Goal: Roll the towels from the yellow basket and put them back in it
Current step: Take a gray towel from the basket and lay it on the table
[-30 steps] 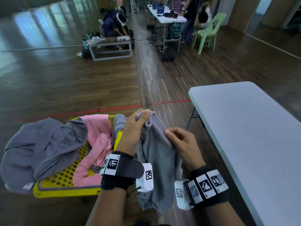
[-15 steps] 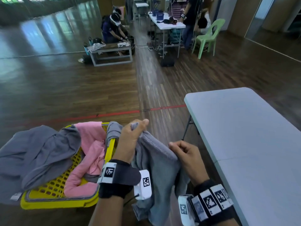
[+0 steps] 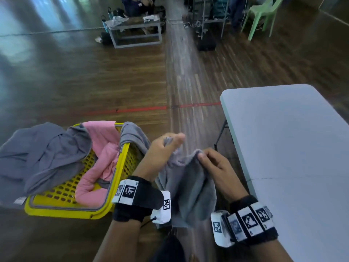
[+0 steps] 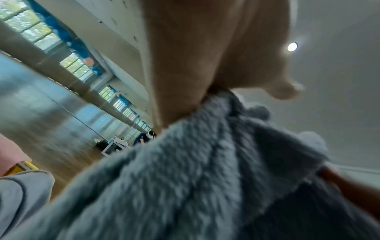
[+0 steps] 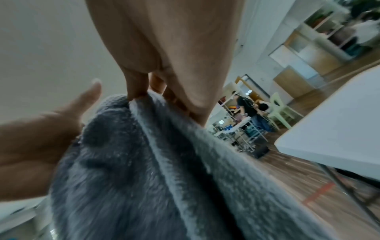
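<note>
Evidently the grey towel [image 3: 188,184] hung in the air between the yellow basket [image 3: 64,208] and the tabletop [image 3: 294,148], its top edge pinched by the left hand [image 3: 160,154] and right hand [image 3: 215,167]. Spreading it flat likely came next, before rolling.

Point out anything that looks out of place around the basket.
The dark grey towel hangs over the left rim of the yellow basket, spilling out. A lighter grey one is draped over its right rim. The pink towel lies crumpled inside.
</note>
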`<move>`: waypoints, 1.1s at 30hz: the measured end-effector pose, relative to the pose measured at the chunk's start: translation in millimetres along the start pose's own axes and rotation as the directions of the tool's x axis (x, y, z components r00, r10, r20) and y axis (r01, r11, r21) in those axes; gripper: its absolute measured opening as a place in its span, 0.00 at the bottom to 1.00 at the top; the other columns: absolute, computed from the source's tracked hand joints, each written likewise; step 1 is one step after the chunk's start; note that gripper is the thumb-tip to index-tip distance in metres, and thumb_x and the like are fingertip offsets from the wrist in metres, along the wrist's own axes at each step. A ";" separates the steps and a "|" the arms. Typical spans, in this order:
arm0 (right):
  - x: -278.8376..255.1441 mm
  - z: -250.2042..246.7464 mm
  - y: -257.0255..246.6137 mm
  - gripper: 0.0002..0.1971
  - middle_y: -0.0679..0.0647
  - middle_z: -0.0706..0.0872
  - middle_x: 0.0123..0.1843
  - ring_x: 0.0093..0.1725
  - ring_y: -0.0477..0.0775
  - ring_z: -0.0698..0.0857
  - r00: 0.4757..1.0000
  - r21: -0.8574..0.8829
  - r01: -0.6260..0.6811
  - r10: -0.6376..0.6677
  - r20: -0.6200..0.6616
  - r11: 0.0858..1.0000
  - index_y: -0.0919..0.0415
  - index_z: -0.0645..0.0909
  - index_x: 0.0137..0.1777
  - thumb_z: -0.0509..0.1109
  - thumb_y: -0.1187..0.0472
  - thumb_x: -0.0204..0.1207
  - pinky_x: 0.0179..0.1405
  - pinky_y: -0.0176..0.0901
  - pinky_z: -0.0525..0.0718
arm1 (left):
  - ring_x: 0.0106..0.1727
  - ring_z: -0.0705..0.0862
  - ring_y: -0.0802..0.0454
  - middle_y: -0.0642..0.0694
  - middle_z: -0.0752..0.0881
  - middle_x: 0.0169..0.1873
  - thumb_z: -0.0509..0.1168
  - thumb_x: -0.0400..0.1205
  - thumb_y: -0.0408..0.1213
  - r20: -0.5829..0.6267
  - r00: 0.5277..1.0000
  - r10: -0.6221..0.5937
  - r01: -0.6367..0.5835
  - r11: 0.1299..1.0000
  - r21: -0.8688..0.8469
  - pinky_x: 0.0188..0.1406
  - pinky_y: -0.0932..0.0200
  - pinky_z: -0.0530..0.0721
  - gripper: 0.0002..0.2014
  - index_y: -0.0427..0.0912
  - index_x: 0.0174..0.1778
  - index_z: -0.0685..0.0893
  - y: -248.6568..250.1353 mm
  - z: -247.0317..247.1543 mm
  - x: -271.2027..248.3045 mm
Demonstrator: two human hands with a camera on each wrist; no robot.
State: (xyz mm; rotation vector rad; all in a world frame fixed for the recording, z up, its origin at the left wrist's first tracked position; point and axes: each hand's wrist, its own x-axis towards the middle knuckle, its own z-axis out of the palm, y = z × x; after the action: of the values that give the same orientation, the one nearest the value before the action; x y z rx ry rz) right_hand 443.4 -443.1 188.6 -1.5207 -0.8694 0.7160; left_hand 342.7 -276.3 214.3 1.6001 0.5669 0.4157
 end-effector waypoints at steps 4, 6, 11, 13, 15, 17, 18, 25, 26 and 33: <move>50.6 7.5 -14.5 0.09 0.56 0.86 0.40 0.42 0.49 0.83 0.998 -0.087 0.057 -0.056 0.016 0.995 0.63 0.85 0.46 0.66 0.59 0.83 0.47 0.42 0.80 | 0.41 0.77 0.51 0.41 0.79 0.36 0.71 0.78 0.42 0.241 0.969 -0.046 0.066 0.995 -0.077 0.42 0.57 0.76 0.13 0.34 0.41 0.83 -16.6 -7.5 10.2; 72.4 14.1 -8.7 0.10 0.63 0.84 0.37 0.39 0.48 0.80 0.999 -0.062 0.015 -0.013 0.031 0.998 0.65 0.84 0.44 0.68 0.59 0.82 0.42 0.44 0.78 | 0.39 0.73 0.48 0.41 0.75 0.34 0.70 0.79 0.40 0.156 0.987 -0.046 0.077 0.977 -0.197 0.40 0.55 0.73 0.09 0.38 0.39 0.81 -21.1 -20.7 26.4; 102.9 25.7 17.5 0.17 0.52 0.75 0.33 0.36 0.49 0.75 0.989 -0.069 -0.108 0.114 0.098 0.992 0.66 0.77 0.36 0.66 0.55 0.83 0.39 0.46 0.71 | 0.40 0.66 0.44 0.41 0.68 0.35 0.70 0.78 0.48 -0.085 0.991 -0.104 0.061 0.913 -0.404 0.41 0.50 0.68 0.16 0.40 0.38 0.74 -19.9 -71.3 71.3; 119.9 32.0 11.9 0.15 0.48 0.77 0.35 0.39 0.44 0.77 0.997 -0.080 -0.060 0.064 0.047 0.995 0.64 0.77 0.38 0.65 0.56 0.84 0.42 0.43 0.74 | 0.42 0.71 0.44 0.39 0.74 0.36 0.72 0.73 0.54 -0.088 0.987 -0.131 0.096 0.943 -0.318 0.47 0.48 0.73 0.16 0.44 0.38 0.80 -24.3 -88.6 85.6; 140.3 41.0 -1.3 0.10 0.42 0.81 0.36 0.41 0.40 0.79 0.999 -0.111 -0.010 0.016 0.051 0.994 0.60 0.79 0.41 0.65 0.59 0.84 0.44 0.35 0.76 | 0.47 0.78 0.46 0.39 0.82 0.43 0.73 0.71 0.58 0.072 0.989 -0.129 0.141 0.972 -0.187 0.55 0.49 0.78 0.16 0.50 0.43 0.86 -29.3 -94.1 90.0; 161.2 54.2 -13.1 0.09 0.42 0.81 0.36 0.40 0.38 0.79 0.994 -0.156 0.028 -0.012 0.105 0.987 0.61 0.79 0.42 0.64 0.60 0.84 0.43 0.31 0.76 | 0.45 0.79 0.48 0.39 0.83 0.42 0.72 0.74 0.54 0.232 0.961 -0.151 0.178 0.979 -0.099 0.50 0.54 0.79 0.21 0.39 0.49 0.86 -35.9 -94.4 89.5; 171.3 61.0 -14.8 0.09 0.42 0.80 0.36 0.39 0.38 0.79 0.992 -0.169 0.031 -0.010 0.126 0.985 0.62 0.78 0.43 0.63 0.60 0.84 0.42 0.30 0.76 | 0.39 0.77 0.49 0.39 0.81 0.36 0.72 0.75 0.51 0.256 0.952 -0.170 0.199 0.976 -0.092 0.42 0.56 0.78 0.20 0.33 0.46 0.84 -38.1 -95.6 90.0; 218.8 78.8 23.1 0.16 0.54 0.78 0.32 0.35 0.49 0.76 0.933 -0.184 -0.103 0.159 0.323 0.978 0.63 0.78 0.35 0.66 0.55 0.82 0.37 0.41 0.74 | 0.43 0.70 0.41 0.35 0.75 0.35 0.73 0.72 0.44 -0.054 0.959 -0.277 0.245 0.913 -0.326 0.38 0.53 0.69 0.08 0.45 0.35 0.82 -63.9 -137.9 107.4; 219.5 74.5 32.6 0.19 0.53 0.73 0.30 0.31 0.48 0.73 0.914 -0.210 -0.125 0.195 0.356 0.970 0.64 0.75 0.32 0.66 0.54 0.82 0.33 0.40 0.70 | 0.45 0.70 0.40 0.34 0.75 0.37 0.73 0.72 0.44 -0.120 0.952 -0.282 0.225 0.910 -0.348 0.41 0.50 0.69 0.09 0.45 0.35 0.82 -66.7 -144.7 110.8; 240.2 21.4 92.2 0.21 0.59 0.76 0.30 0.30 0.57 0.74 0.825 -0.307 -0.295 0.403 0.397 0.905 0.66 0.78 0.35 0.68 0.47 0.79 0.35 0.49 0.71 | 0.43 0.72 0.38 0.32 0.76 0.38 0.73 0.72 0.46 -0.315 0.903 -0.293 0.170 0.916 -0.365 0.48 0.41 0.70 0.18 0.33 0.41 0.79 -85.1 -172.2 155.3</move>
State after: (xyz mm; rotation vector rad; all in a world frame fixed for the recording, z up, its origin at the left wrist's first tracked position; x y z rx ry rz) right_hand 565.4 -232.2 103.0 -1.7842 -1.0564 1.3205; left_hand 359.5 -41.7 138.9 1.1186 0.9138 0.5978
